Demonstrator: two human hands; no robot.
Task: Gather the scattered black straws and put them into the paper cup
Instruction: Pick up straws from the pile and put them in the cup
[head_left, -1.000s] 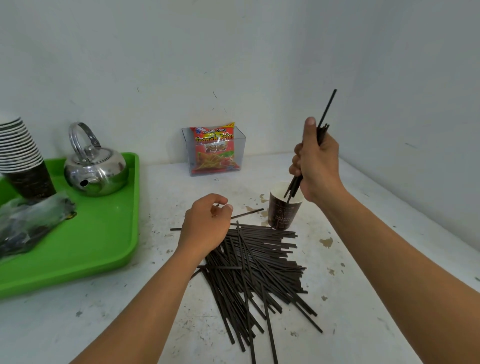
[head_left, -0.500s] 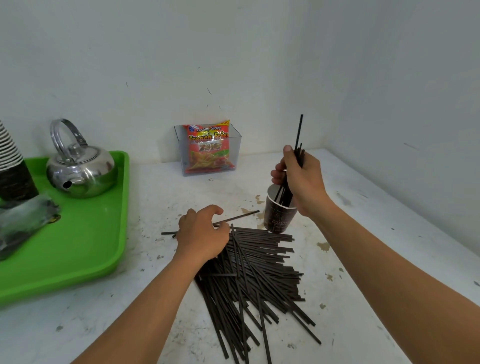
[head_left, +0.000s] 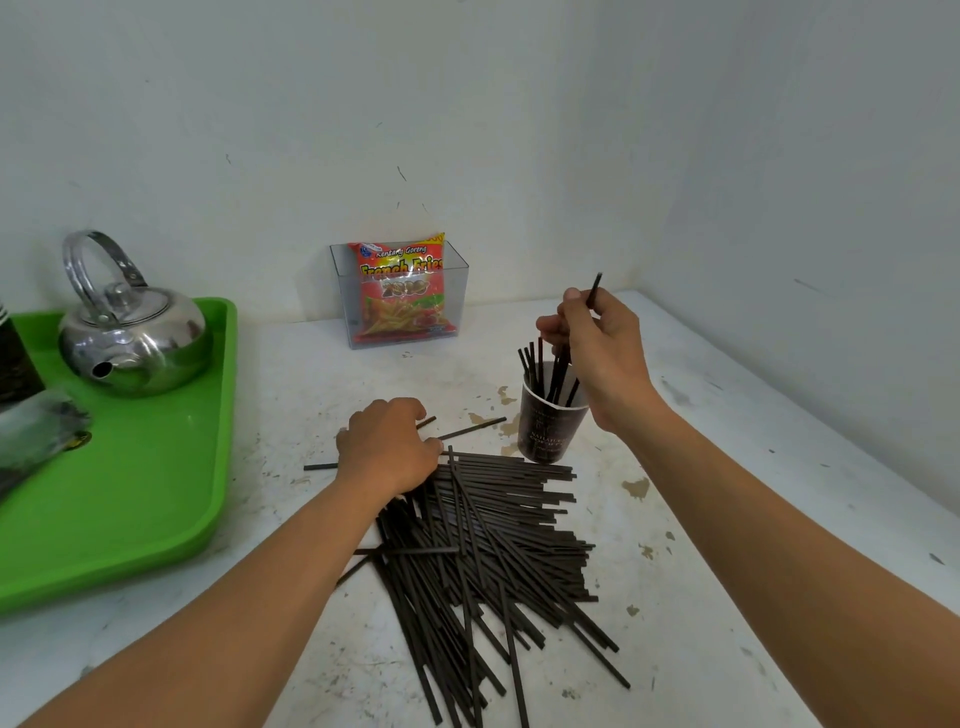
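Observation:
A big pile of black straws (head_left: 493, 551) lies scattered on the white table in front of me. Behind it stands a dark paper cup (head_left: 548, 431) with several straws upright inside. My right hand (head_left: 592, 348) hovers just above the cup's rim, fingers closed around a few straws whose lower ends reach into the cup; one straw tip sticks up past my thumb. My left hand (head_left: 389, 447) rests palm down on the pile's far left edge, fingers curled over some straws lying on the table.
A green tray (head_left: 156, 493) at the left carries a steel kettle (head_left: 130, 332), a plastic bag and a stack of cups. A clear box with a snack packet (head_left: 402, 291) stands against the back wall. Walls close the back and right sides.
My right hand has come down with its bundle of straws, and their ends have dropped into the cup. My left hand has stayed on the pile, curling slightly.

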